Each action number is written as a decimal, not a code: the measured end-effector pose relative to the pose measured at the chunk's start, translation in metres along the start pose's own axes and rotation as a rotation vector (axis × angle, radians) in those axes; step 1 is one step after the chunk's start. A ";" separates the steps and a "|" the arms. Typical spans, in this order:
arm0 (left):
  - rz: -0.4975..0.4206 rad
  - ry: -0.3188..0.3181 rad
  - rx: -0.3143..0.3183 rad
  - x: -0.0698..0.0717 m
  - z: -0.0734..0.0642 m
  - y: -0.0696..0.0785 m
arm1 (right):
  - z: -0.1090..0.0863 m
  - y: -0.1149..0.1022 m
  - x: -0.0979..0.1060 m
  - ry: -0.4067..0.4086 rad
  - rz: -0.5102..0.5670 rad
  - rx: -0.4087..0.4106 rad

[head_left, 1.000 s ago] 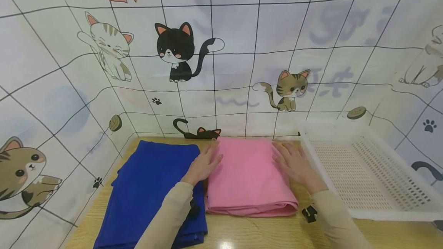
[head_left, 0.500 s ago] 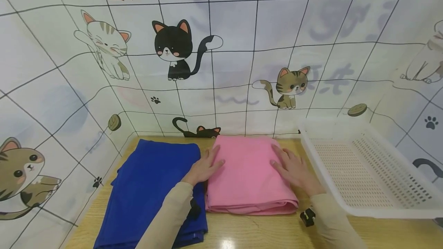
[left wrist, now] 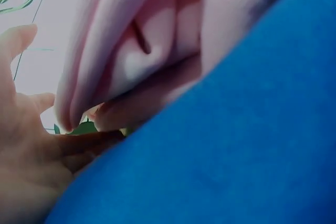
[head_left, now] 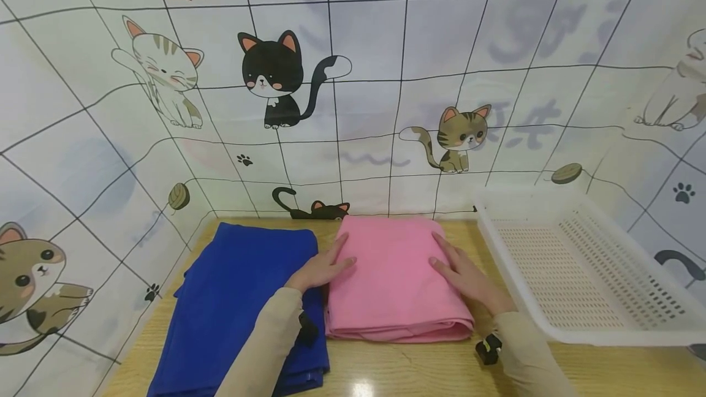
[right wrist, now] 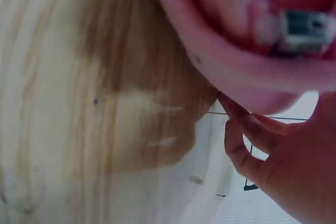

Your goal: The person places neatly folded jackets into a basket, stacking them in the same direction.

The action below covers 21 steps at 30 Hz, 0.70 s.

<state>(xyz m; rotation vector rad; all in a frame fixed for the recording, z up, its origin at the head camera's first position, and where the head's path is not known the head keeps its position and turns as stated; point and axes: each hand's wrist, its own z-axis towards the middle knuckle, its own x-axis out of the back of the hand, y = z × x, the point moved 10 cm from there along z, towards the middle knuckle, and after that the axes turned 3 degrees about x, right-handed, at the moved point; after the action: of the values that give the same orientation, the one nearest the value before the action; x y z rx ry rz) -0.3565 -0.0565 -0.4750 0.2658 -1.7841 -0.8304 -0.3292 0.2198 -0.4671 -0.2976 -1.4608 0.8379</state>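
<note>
Touching pink cloth (head_left: 388, 280); wall lettering (head_left: 534, 124) illegible.

- Right hand (head_left: 469, 276) — slid slightly along the pink cloth (head_left: 391, 280) toward the worktop (head_left: 408, 366)'s near edge, fingers closer together
- Left hand (head_left: 320, 267) — slightly nearer that edge

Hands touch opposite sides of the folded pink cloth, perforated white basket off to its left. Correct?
Basket side is wrong: the head view shows the perforated white basket to the right of the folded pink cloth. The left hand and right hand do touch its opposite sides.
</note>
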 end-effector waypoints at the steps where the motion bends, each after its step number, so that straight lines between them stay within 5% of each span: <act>1: -0.024 -0.003 -0.013 0.000 0.000 0.000 | 0.000 0.000 0.000 0.001 0.011 0.008; 9: -0.170 0.000 -0.109 0.003 0.002 0.002 | -0.001 -0.001 -0.002 0.006 0.066 0.027; 16: -0.396 -0.059 -0.063 -0.004 0.004 -0.009 | -0.005 0.000 -0.003 0.024 0.034 0.028; 21: -0.430 -0.079 -0.051 -0.006 0.005 -0.012 | -0.009 -0.003 -0.002 0.036 0.055 0.046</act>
<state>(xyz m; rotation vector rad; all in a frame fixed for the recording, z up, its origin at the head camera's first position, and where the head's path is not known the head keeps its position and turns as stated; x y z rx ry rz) -0.3612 -0.0605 -0.4879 0.6040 -1.8028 -1.2016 -0.3196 0.2186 -0.4681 -0.3179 -1.4033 0.9043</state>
